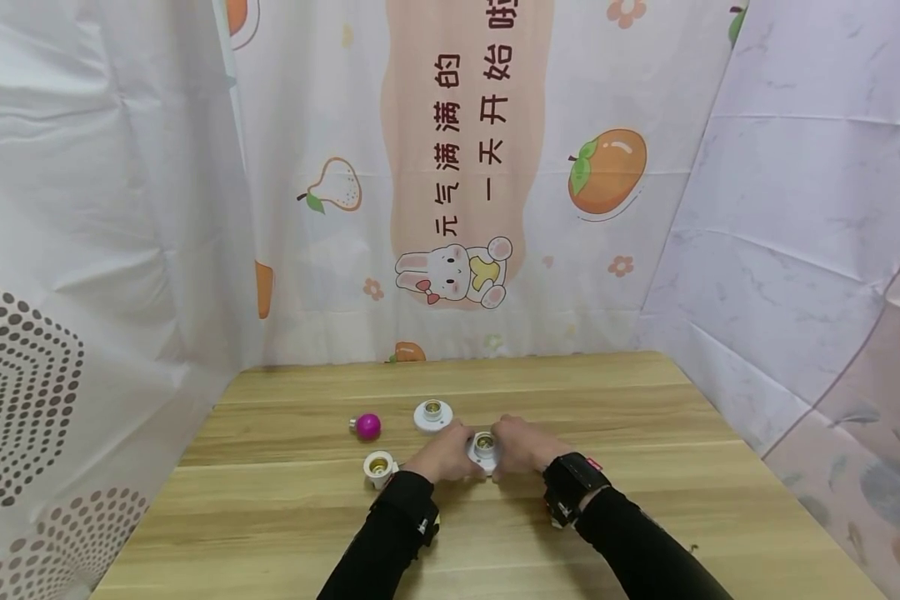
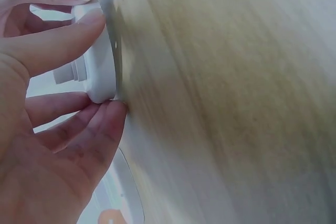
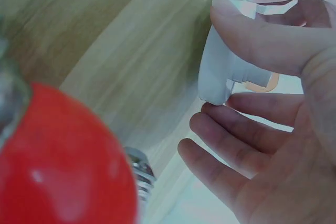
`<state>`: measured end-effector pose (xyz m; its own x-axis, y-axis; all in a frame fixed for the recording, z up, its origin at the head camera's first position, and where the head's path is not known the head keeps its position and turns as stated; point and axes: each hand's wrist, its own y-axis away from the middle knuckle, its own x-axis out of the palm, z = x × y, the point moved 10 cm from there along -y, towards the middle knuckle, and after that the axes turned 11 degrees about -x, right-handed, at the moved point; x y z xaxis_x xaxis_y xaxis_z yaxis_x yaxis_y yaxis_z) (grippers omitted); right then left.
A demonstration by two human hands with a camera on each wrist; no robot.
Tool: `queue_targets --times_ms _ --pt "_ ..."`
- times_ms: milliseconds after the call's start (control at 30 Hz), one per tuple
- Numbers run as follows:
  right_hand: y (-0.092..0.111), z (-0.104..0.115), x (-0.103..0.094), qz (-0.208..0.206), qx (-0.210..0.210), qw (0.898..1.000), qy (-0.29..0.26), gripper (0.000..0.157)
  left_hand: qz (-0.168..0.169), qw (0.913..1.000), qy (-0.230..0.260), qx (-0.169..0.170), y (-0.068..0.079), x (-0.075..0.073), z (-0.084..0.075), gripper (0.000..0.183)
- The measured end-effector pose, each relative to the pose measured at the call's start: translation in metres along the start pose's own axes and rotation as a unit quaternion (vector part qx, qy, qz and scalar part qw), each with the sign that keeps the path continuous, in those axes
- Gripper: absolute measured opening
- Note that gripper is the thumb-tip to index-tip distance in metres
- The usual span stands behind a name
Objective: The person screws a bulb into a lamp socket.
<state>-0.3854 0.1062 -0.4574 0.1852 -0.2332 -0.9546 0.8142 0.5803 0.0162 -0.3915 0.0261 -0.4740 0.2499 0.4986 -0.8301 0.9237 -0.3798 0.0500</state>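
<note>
Between both hands is a white lamp holder (image 1: 483, 458) with a round base and a brass-lined socket, facing up near the middle of the table. My left hand (image 1: 442, 454) grips its left side, thumb on the base and fingertips along the edge in the left wrist view. From the right, my right hand (image 1: 523, 444) pinches the same base (image 3: 214, 69) between thumb and fingers. Just behind my left hand sits another round white lamp holder (image 1: 432, 416). A smaller white lamp holder (image 1: 378, 468) stands left of my left wrist.
A magenta bulb (image 1: 367, 427) lies at the left on the wooden table (image 1: 285, 533). Close to my right wrist is a red bulb (image 3: 68, 161), with a metal screw base (image 3: 140, 169) beside it. Patterned curtains (image 1: 330, 275) hang behind and at both sides.
</note>
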Motion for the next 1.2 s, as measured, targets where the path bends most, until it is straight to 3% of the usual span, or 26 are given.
queue_targets --times_ms 267,633,1200 --pt "0.004 0.005 -0.006 -0.018 -0.009 0.999 -0.029 0.043 -0.005 0.9994 0.027 0.022 0.009 -0.008 -0.001 0.044" --pt "0.012 0.020 -0.017 -0.044 -0.045 0.995 -0.077 0.053 -0.013 0.9988 0.047 -0.002 0.033 -0.034 0.001 0.055" --pt "0.029 0.047 -0.035 -0.097 -0.074 0.988 -0.094 0.062 -0.023 0.9988 0.043 0.003 0.061 -0.059 -0.004 0.071"
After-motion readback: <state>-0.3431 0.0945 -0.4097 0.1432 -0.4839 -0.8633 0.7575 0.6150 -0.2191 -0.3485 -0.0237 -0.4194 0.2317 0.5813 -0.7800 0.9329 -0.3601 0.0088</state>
